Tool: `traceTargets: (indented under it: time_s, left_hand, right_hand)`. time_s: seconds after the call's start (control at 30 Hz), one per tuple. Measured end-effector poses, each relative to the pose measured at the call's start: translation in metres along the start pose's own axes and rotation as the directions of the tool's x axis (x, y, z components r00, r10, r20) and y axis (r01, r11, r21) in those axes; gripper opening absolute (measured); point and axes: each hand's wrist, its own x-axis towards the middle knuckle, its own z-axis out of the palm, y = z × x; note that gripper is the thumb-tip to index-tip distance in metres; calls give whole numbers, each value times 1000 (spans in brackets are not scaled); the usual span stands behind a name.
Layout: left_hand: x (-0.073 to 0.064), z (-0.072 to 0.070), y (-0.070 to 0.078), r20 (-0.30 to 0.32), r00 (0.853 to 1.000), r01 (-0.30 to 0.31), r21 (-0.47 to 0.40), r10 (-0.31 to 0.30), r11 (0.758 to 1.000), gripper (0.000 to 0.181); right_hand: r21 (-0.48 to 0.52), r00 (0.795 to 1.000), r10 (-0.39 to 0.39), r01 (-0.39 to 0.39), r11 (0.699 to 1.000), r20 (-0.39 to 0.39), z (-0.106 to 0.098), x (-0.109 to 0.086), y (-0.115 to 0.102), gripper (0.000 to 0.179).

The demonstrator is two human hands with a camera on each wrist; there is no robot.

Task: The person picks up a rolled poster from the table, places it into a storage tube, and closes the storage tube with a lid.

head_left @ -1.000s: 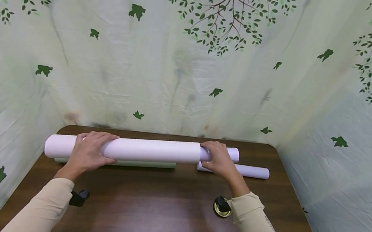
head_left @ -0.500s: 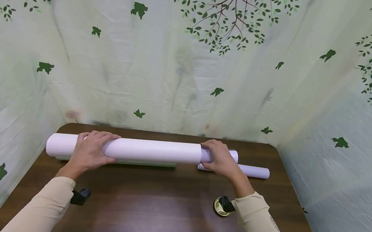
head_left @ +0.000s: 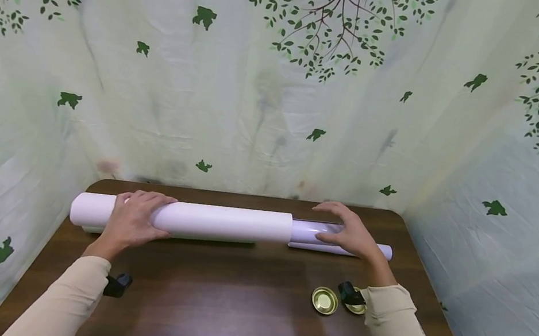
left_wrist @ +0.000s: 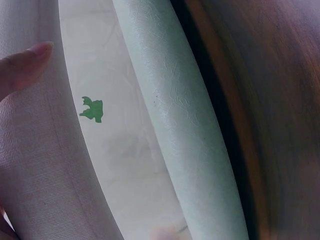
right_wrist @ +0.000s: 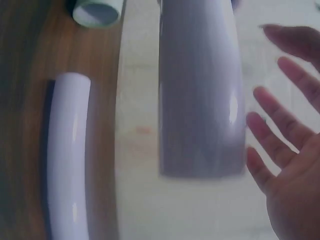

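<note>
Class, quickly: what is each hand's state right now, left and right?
Left hand: closed around the thick white roll.
Right hand: open, holding nothing, beside the narrower tube jutting from that roll.

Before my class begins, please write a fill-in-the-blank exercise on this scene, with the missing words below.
1. The wide white roll is gripped by the ____ hand.
2. In the head view, a narrower glossy roll sticks out beyond its ____ end.
3. On the wooden table lie ____ round, gold-coloured dishes.
4. In the left wrist view, the crinkled roll is pale ____.

Missing words: left; right; two; green.
</note>
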Motion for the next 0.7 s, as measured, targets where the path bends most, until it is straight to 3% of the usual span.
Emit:
traceTargets:
  time_s: [0.3, 0.4, 0.47, 0.57, 0.7]
  left_hand:
    - [0, -2, -1, -9, 1000, -3, 3, 3, 1000, 67]
    - [1, -1, -2, -2, 1000, 0, -2, 0, 1000, 67]
    - [0, 0, -3, 2, 1000, 4, -3, -4, 1000, 67]
    - [-2, 1, -3, 1, 1000, 7, -3, -7, 1000, 68]
    - [-3, 2, -3, -13, 1000, -3, -3, 3, 1000, 68]
  right_hand:
    - [113, 999, -13, 17, 993, -33, -17, -21, 32, 53]
    - [245, 999, 37, -27, 969, -36, -19, -28, 44, 52]
    - [366, 997, 73, -56, 929, -33, -19, -32, 52, 51]
    - [553, 995, 97, -70, 831, -19, -18, -37, 62, 50]
    - [702, 999, 20, 6, 712, -28, -12, -42, 73, 50]
